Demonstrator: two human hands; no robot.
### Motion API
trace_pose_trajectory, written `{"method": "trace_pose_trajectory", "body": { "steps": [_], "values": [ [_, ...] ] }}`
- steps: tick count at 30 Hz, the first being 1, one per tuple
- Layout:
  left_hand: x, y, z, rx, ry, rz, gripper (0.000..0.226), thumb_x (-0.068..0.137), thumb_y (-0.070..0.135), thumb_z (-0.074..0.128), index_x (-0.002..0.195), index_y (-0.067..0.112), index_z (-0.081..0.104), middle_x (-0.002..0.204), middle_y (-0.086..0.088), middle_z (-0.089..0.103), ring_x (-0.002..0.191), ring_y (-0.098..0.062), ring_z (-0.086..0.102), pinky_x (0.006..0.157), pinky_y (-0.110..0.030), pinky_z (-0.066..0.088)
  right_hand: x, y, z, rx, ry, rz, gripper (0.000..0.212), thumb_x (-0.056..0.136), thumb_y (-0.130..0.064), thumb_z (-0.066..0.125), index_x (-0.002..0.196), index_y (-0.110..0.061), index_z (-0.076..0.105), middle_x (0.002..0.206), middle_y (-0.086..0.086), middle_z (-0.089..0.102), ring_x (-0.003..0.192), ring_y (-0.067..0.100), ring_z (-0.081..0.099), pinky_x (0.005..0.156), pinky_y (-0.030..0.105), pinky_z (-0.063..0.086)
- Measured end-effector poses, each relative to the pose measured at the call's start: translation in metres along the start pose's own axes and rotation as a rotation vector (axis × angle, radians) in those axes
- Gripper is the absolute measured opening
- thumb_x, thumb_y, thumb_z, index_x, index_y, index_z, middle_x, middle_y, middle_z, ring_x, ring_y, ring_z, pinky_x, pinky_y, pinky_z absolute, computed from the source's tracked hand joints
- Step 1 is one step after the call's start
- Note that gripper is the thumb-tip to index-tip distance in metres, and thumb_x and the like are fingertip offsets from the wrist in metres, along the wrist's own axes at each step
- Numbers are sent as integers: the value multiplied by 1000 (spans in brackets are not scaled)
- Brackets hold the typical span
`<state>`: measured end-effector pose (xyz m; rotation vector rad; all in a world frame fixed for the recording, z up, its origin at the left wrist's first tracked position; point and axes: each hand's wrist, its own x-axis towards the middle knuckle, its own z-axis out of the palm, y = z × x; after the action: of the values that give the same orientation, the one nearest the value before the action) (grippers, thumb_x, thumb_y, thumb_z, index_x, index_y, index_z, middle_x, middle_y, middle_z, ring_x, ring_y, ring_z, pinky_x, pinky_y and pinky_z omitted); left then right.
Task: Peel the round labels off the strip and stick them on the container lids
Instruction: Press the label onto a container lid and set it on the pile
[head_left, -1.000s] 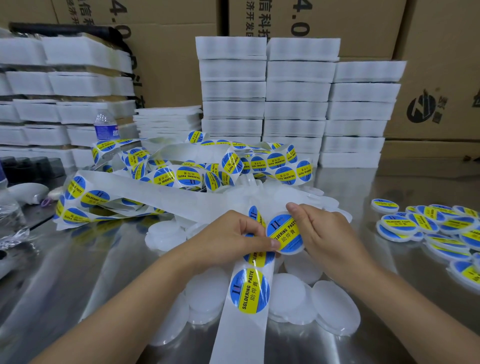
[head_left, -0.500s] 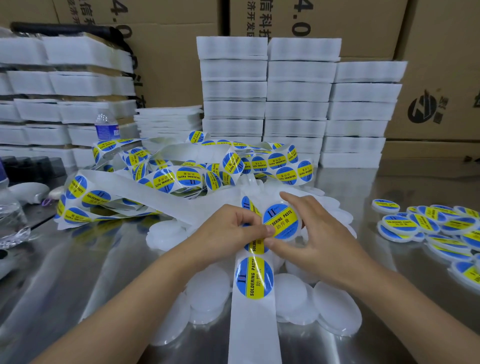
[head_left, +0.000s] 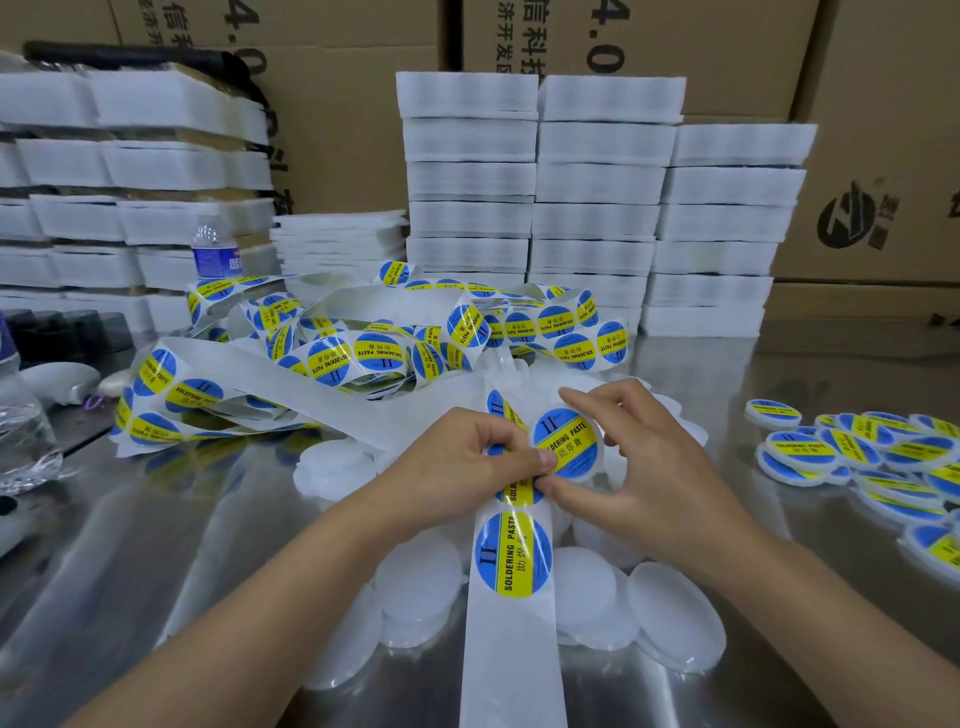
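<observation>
Right hand (head_left: 644, 467) grips a lid (head_left: 599, 451) just right of the strip (head_left: 511, 654), seating a round label (head_left: 563, 441) on it, while the left hand (head_left: 462, 457) pinches the strip. A batch of labelled lids (head_left: 841, 452) lies well right of the strip on the desk (head_left: 156, 545). Many bare lids (head_left: 675, 618) beside the strip and a tangle of unpeeled labels (head_left: 363, 358) behind it suggest most work is left.

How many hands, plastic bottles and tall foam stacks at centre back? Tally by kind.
Hands: 2 (left hand grips the strip; right hand holds a labelled lid)
Plastic bottles: 2 (blue-labelled bottle; clear bottle at the left edge)
Tall foam stacks: 3 (left stack; middle stack; right stack)
Total: 7
</observation>
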<state>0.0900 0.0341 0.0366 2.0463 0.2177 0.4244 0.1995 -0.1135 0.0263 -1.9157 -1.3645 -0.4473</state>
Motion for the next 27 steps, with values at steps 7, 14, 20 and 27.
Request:
{"method": "trace_pose_trajectory", "body": {
  "steps": [7,14,20,27],
  "values": [
    [-1,1,1,-5,23,42,18,84,40,65,71,35,75,72,12,72,68,2,64,67,-8,47,2,0,-2,-34,68,14,69,69,-54,69,129,-21,55,109,-7,51,99,10,52,82,33,48],
    [2,-2,0,-33,74,10,13,84,38,63,80,33,75,85,13,75,90,-8,69,93,-30,51,18,37,-21,-204,260,262,59,77,-34,72,129,-18,51,117,7,54,108,29,51,93,42,36],
    [1,0,1,-32,90,-10,15,81,34,62,76,37,75,83,10,75,90,-12,70,96,-35,50,18,74,-34,-427,170,543,63,78,-34,69,134,-15,46,128,15,51,120,35,42,95,44,33],
    [3,-3,0,-9,86,-5,25,87,25,61,72,39,75,81,14,75,85,-3,69,91,-27,51,12,98,-33,-685,-123,775,54,81,-41,59,127,-16,47,130,11,49,123,33,38,97,42,31]
  ]
}}
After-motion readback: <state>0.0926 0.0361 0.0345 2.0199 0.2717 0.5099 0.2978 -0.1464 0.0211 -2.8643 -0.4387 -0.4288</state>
